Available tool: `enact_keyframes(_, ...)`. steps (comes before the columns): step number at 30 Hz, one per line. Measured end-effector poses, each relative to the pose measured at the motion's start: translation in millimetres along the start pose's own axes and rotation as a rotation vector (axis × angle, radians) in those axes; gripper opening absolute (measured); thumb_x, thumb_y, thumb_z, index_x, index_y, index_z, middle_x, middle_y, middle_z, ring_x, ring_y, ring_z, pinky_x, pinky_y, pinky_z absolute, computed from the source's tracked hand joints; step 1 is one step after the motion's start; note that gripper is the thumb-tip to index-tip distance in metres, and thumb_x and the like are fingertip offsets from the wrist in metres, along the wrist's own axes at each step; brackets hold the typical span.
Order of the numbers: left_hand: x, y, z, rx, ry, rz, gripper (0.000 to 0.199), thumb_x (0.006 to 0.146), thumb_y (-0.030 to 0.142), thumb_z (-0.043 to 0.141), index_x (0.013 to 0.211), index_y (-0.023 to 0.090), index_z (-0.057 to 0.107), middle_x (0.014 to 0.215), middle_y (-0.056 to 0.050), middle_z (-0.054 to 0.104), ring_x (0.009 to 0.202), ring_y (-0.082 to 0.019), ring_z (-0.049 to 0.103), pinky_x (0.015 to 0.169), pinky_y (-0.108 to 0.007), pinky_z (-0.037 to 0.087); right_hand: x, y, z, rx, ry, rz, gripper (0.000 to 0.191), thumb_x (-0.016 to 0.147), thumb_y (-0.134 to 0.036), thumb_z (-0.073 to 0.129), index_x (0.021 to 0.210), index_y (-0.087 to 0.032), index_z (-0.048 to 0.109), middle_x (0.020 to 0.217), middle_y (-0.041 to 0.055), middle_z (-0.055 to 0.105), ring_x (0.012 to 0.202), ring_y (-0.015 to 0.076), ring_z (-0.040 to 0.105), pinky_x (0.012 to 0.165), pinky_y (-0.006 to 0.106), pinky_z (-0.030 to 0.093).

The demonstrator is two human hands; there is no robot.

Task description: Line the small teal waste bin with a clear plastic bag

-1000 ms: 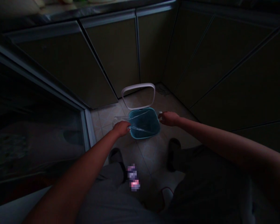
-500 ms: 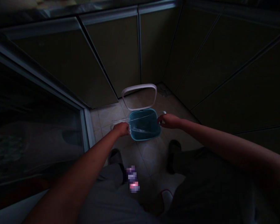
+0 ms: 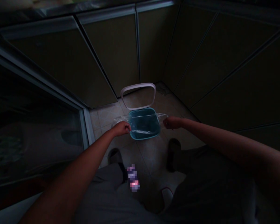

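A teal bin (image 3: 144, 123) stands on the floor, with its pale ring-shaped frame (image 3: 154, 97) tilted up at the back. Clear plastic film (image 3: 143, 132) stretches across the bin's mouth and sticks out past both sides. At the left rim, my left hand (image 3: 122, 128) is closed on the film. My right hand (image 3: 172, 123) is closed just off the right side, beside the film's end; the dim light hides whether film lies between its fingers.
Dark cabinet doors (image 3: 112, 46) line the back and right. A glass door with a metal frame (image 3: 86, 127) is at the left. My slippered feet stand on the tiled floor (image 3: 144, 155), with a pixelated patch between my legs.
My right hand has moved a little right, away from the bin's rim. The film now reaches farther out on the right. My left hand has shifted slightly.
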State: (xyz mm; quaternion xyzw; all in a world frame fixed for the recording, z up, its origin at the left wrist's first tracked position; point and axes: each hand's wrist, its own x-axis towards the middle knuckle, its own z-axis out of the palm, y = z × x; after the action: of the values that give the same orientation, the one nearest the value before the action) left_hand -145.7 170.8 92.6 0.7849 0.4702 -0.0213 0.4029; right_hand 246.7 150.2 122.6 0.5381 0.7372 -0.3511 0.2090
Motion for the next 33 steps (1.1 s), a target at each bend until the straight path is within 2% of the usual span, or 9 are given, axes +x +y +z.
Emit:
enact_keyframes(2, -5.1, -4.0, -0.8, -0.038, 0.004, 0.005, 0.022, 0.069, 0.025, 0.073, 0.089, 0.017, 0.078, 0.065, 0.004, 0.062, 0.062, -0.013, 0.056, 0.061, -0.023, 0.038, 2.8, 9.6, -1.0, -0.006, 0.036, -0.018, 0.018, 0.084, -0.011, 0.060, 0.093, -0.017, 0.074, 0.080, 0.0037, 0.075, 0.069, 0.0136, 0.068, 0.063, 0.020, 0.044)
enact_keyframes(6, -14.9, -12.7, -1.9, -0.085, -0.035, 0.032, 0.025, 0.068, 0.029, 0.076, 0.090, 0.017, 0.077, 0.066, 0.003, 0.063, 0.062, -0.013, 0.056, 0.061, -0.023, 0.038, 9.4, 35.4, 0.8, 0.011, 0.110, -0.067, 0.013, 0.078, -0.015, 0.068, 0.088, -0.015, 0.076, 0.088, 0.0040, 0.076, 0.079, 0.0154, 0.068, 0.066, 0.021, 0.043)
enact_keyframes(10, -21.4, -15.5, 5.6, -0.093, -0.133, 0.054, 0.015, 0.070, 0.026, 0.073, 0.081, 0.017, 0.076, 0.069, 0.000, 0.068, 0.065, -0.014, 0.059, 0.063, -0.023, 0.041, 14.6, 48.5, 11.8, 0.032, 0.047, -0.077, 0.010, 0.073, -0.017, 0.075, 0.082, -0.015, 0.076, 0.085, 0.0028, 0.076, 0.077, 0.0154, 0.066, 0.064, 0.021, 0.041)
enact_keyframes(14, -25.2, -9.9, 22.8, 0.082, -0.195, 0.064, 0.014, 0.071, 0.017, 0.068, 0.081, 0.019, 0.078, 0.077, -0.002, 0.074, 0.072, -0.017, 0.064, 0.065, -0.024, 0.042, 22.6, 44.5, 26.8, 0.006, -0.050, -0.057, 0.012, 0.066, -0.016, 0.083, 0.075, -0.016, 0.075, 0.075, 0.0009, 0.073, 0.069, 0.0139, 0.062, 0.063, 0.022, 0.041)
enact_keyframes(18, -24.9, -5.2, 37.2, 0.355, -0.153, 0.063, 0.023, 0.074, 0.012, 0.061, 0.084, 0.023, 0.079, 0.091, -0.003, 0.078, 0.085, -0.021, 0.068, 0.072, -0.028, 0.044, 33.6, 37.1, 35.2, -0.040, -0.045, -0.016, 0.018, 0.058, -0.013, 0.088, 0.064, -0.016, 0.072, 0.064, -0.0006, 0.067, 0.069, 0.0158, 0.061, 0.072, 0.025, 0.045)
enact_keyframes(21, -23.3, -7.0, 41.1, 0.479, -0.101, 0.088, 0.021, 0.078, 0.014, 0.060, 0.086, 0.024, 0.078, 0.097, -0.004, 0.077, 0.093, -0.023, 0.069, 0.077, -0.030, 0.046, 39.7, 31.6, 37.2, -0.129, -0.032, -0.017, 0.020, 0.060, -0.013, 0.090, 0.061, -0.017, 0.070, 0.067, 0.0021, 0.068, 0.076, 0.0206, 0.064, 0.081, 0.031, 0.049)
enact_keyframes(25, -23.6, -10.8, 42.1, 0.555, -0.075, 0.139, 0.017, 0.080, 0.017, 0.062, 0.087, 0.024, 0.076, 0.101, -0.006, 0.077, 0.096, -0.025, 0.069, 0.079, -0.032, 0.047, 44.3, 26.3, 40.4, -0.174, -0.043, -0.001, 0.020, 0.061, -0.015, 0.092, 0.064, -0.017, 0.072, 0.075, 0.0062, 0.071, 0.087, 0.0272, 0.067, 0.089, 0.040, 0.050)
enact_keyframes(30, -25.8, -8.4, 44.8, 0.600, -0.100, 0.140, 0.017, 0.080, 0.019, 0.062, 0.088, 0.025, 0.076, 0.103, -0.007, 0.077, 0.096, -0.026, 0.070, 0.081, -0.033, 0.048, 49.7, 25.2, 43.5, -0.053, -0.034, 0.032, 0.023, 0.054, -0.009, 0.093, 0.061, -0.016, 0.072, 0.075, 0.0078, 0.071, 0.099, 0.0336, 0.068, 0.094, 0.045, 0.050)
enact_keyframes(33, -25.5, -4.8, 44.4, 0.623, -0.102, 0.112, 0.018, 0.082, 0.018, 0.061, 0.089, 0.024, 0.076, 0.105, -0.007, 0.077, 0.098, -0.026, 0.070, 0.082, -0.033, 0.048, 51.6, 20.4, 41.4, -0.137, -0.041, 0.052, 0.020, 0.058, -0.013, 0.092, 0.069, -0.016, 0.076, 0.077, 0.0082, 0.073, 0.100, 0.0339, 0.069, 0.094, 0.048, 0.051)
